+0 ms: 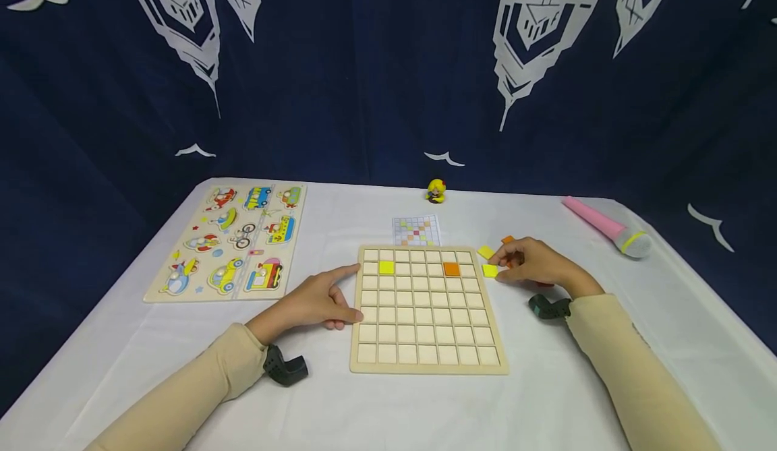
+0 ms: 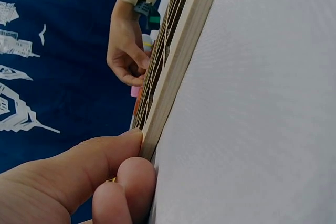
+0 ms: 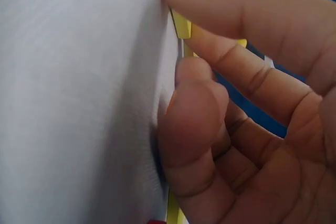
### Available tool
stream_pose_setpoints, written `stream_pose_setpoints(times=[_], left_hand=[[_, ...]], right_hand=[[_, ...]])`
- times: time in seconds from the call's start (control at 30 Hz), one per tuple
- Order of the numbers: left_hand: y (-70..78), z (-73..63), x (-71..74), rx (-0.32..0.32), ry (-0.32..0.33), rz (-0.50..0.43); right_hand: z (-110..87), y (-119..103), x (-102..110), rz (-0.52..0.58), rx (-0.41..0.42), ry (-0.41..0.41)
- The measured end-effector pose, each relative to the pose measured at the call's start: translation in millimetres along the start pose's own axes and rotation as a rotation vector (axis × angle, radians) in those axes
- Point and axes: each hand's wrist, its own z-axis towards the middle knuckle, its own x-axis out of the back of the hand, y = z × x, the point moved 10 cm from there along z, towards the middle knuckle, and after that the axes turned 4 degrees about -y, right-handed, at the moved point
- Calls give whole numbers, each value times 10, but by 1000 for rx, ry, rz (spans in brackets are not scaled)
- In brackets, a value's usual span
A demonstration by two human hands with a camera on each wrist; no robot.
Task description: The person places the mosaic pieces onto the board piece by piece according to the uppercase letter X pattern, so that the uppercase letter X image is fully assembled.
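Observation:
A wooden grid board [image 1: 427, 355] lies on the table with a yellow-green tile [image 1: 386, 267] and an orange tile [image 1: 451, 269] in its upper rows. At the board's left edge, my left hand [image 1: 318, 301] touches the rim with a straight index finger and the thumb, its other fingers curled. Beyond the right edge, my right hand [image 1: 534, 262] pinches a yellow tile [image 1: 490, 271] between thumb and index finger, low over the table. That yellow tile [image 3: 181, 23] shows beside the thumb in the right wrist view. Another yellow tile [image 1: 485, 252] lies just behind.
More orange tiles [image 1: 507, 239] and a red one [image 1: 544, 284] lie partly hidden by the right hand. A pattern card [image 1: 415, 230] and a small figurine [image 1: 435, 191] are behind the board. The picture puzzle [image 1: 227, 242] lies left, the pink microphone [image 1: 597, 222] right.

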Motion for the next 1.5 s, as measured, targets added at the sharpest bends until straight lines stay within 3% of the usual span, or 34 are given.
stream_pose_setpoints(times=[0.33, 0.87, 1.1, 1.5], left_hand=[[-14, 11, -20, -22, -12, -19], [1, 16, -3, -17, -5, 0], [-14, 16, -1, -9, 2, 4], [-29, 27, 3, -13, 2, 8]], right_hand=[[4, -170, -2, -65, 57, 2], [79, -631, -198, 20, 178, 58], [111, -779, -333, 54, 186, 50], [280, -985, -477, -17, 189, 38]])
